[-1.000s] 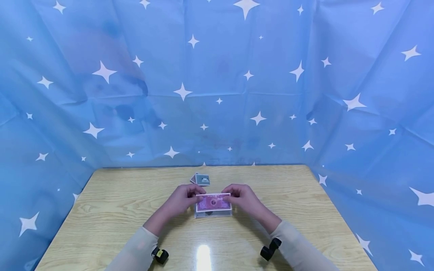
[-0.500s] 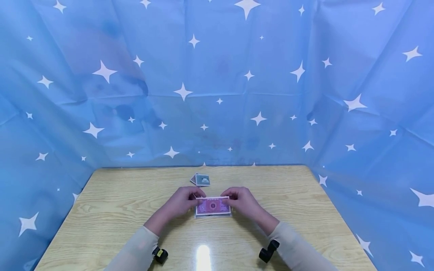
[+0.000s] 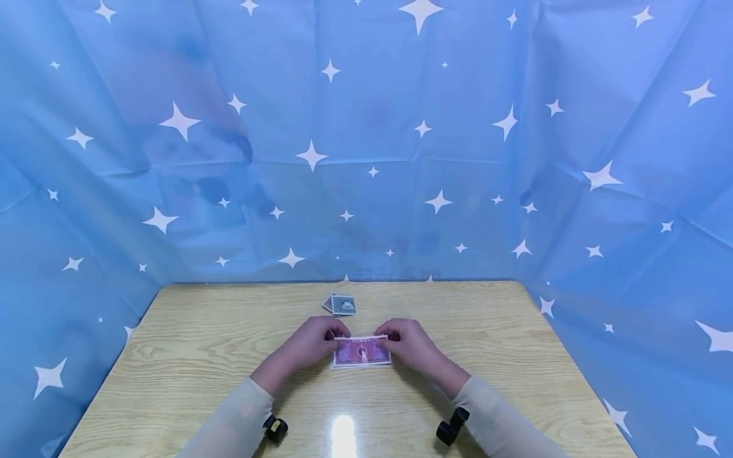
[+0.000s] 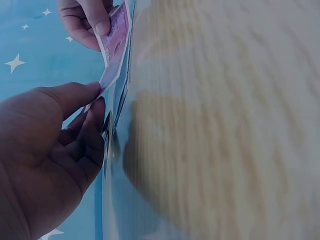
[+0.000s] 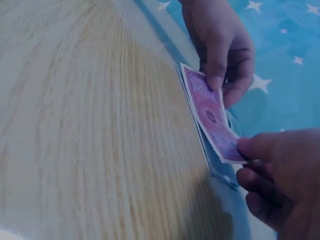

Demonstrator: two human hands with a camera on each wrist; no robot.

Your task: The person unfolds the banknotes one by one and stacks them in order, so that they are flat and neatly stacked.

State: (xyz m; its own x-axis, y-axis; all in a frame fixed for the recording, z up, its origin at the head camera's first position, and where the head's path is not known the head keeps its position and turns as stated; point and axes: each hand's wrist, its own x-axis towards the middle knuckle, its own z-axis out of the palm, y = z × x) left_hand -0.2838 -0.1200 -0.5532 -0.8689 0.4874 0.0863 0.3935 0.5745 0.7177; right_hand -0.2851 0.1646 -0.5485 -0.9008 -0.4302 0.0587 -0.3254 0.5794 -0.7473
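A pink and purple banknote with a white border (image 3: 362,352) is held by both hands over the middle of the table. My left hand (image 3: 312,338) pinches its left end between thumb and fingers. At the right end, my right hand (image 3: 410,339) pinches it the same way. The note bends a little in the right wrist view. Beneath it lies a flat, clear-edged piece (image 5: 216,170), mostly covered by the note, its edge showing along the note's near side.
Beyond the hands lie a few small picture cards (image 3: 343,305), overlapping each other on the wooden table (image 3: 229,356). A blue cloth with white stars (image 3: 366,191) hangs behind the table's far edge and at its sides.
Both hands have brought the banknote slightly lower and nearer, so that it now covers more of the flat piece beneath. The picture cards stay where they were.
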